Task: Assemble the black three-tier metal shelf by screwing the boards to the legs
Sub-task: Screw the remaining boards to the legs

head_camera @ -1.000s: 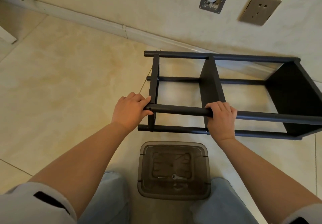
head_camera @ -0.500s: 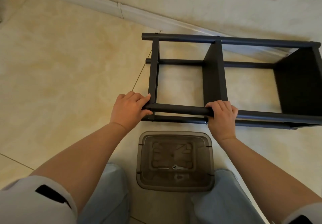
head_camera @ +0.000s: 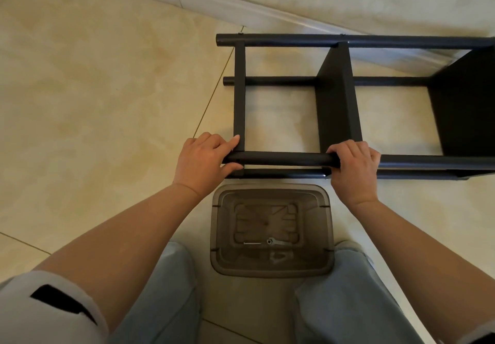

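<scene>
Beige tiled floor (head_camera: 93, 102) by wall: shelf (head_camera: 334, 97) lay on its side, lowered closer to the floor than a second before. Left hand (head_camera: 203, 161) and right hand (head_camera: 353, 166) each wrapped the near leg (head_camera: 281, 158). Boards looked attached; probably repositioning.

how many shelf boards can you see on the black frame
3. The left board stands edge-on by the left hand. The middle board meets the leg above the right hand. The right board is cut off by the frame edge.
</scene>
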`<action>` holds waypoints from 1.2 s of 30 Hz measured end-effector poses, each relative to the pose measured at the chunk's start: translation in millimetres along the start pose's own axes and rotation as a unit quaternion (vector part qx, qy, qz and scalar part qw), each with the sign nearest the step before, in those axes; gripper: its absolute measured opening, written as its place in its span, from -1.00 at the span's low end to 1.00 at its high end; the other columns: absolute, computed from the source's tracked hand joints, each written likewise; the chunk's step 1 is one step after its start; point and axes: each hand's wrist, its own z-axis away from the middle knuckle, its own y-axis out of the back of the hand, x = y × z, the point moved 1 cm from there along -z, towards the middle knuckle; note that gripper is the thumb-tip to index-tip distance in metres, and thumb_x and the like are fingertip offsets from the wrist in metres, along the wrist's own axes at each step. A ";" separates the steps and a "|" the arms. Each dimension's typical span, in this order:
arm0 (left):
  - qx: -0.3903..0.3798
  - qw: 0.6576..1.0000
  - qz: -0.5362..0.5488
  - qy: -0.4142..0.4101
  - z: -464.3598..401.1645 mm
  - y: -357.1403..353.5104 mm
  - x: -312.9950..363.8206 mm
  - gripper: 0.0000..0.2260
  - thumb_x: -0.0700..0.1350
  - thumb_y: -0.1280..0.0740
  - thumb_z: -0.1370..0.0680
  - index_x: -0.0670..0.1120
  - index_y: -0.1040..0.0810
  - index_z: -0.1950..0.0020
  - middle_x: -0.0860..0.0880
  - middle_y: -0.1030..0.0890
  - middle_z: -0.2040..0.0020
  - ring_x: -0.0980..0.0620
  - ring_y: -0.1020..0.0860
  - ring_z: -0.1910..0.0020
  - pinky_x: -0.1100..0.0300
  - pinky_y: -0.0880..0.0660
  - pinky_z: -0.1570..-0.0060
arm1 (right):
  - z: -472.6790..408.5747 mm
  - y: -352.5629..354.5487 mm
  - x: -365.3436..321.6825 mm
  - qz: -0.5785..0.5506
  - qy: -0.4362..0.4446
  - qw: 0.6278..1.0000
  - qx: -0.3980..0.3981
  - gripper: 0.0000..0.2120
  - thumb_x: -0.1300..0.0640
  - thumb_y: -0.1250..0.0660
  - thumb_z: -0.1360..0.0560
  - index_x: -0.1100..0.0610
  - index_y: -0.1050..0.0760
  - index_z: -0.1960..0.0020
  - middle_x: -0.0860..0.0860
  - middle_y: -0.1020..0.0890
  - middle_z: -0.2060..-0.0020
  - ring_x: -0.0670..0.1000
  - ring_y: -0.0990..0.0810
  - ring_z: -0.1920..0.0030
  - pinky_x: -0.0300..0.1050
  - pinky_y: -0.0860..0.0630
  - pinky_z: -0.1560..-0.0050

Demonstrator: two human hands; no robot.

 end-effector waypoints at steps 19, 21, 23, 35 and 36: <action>-0.112 0.992 0.011 0.061 8.0 3.5 21.1 -0.46 0.07 -0.24 -0.58 0.09 -0.14 -0.52 -0.02 -0.48 -0.17 0.00 -0.38 -0.13 0.15 -0.39 -0.03 | 67.0 -30.9 -48.9 0.056 0.238 0.954 -0.173 -0.78 0.06 -0.28 -0.52 0.09 -0.51 -0.13 0.05 -0.54 -0.07 0.06 -0.48 -0.10 -0.07 -0.44 -0.09; -0.112 0.992 0.017 0.063 8.8 3.9 21.3 -0.46 0.06 -0.24 -0.58 0.09 -0.13 -0.53 -0.02 -0.47 -0.17 0.00 -0.37 -0.13 0.16 -0.38 -0.04 | 72.0 -42.7 -53.4 0.056 0.220 0.928 -0.295 -0.72 0.07 -0.17 -0.58 0.06 -0.43 -0.27 0.01 -0.48 -0.20 0.01 -0.43 -0.22 -0.11 -0.40 -0.18; -0.112 0.991 0.023 0.066 9.4 3.6 20.9 -0.46 0.06 -0.24 -0.59 0.09 -0.13 -0.53 -0.01 -0.46 -0.18 0.00 -0.36 -0.14 0.17 -0.36 -0.04 | 75.9 -52.6 -57.8 0.083 0.206 0.905 -0.362 -0.71 0.13 -0.18 -0.58 0.08 -0.41 -0.29 0.04 -0.49 -0.20 0.03 -0.48 -0.19 -0.11 -0.44 -0.13; -0.110 0.991 0.039 0.068 9.7 1.4 17.9 -0.45 0.07 -0.24 -0.58 0.12 -0.11 -0.52 0.00 -0.46 -0.18 0.02 -0.35 -0.15 0.21 -0.33 0.02 | 84.8 -100.9 -97.7 0.127 0.223 0.861 -0.440 -0.69 0.05 -0.20 -0.57 0.13 -0.41 -0.28 0.10 -0.50 -0.21 0.14 -0.50 -0.18 0.00 -0.43 -0.05; -0.111 0.991 0.039 0.068 9.5 1.4 17.5 -0.45 0.07 -0.24 -0.58 0.13 -0.11 -0.52 0.00 -0.46 -0.18 0.02 -0.35 -0.15 0.20 -0.34 0.01 | 86.3 -103.6 -104.7 0.131 0.243 0.856 -0.437 -0.69 0.07 -0.18 -0.58 0.14 -0.41 -0.29 0.11 -0.49 -0.23 0.14 -0.48 -0.21 0.01 -0.42 -0.08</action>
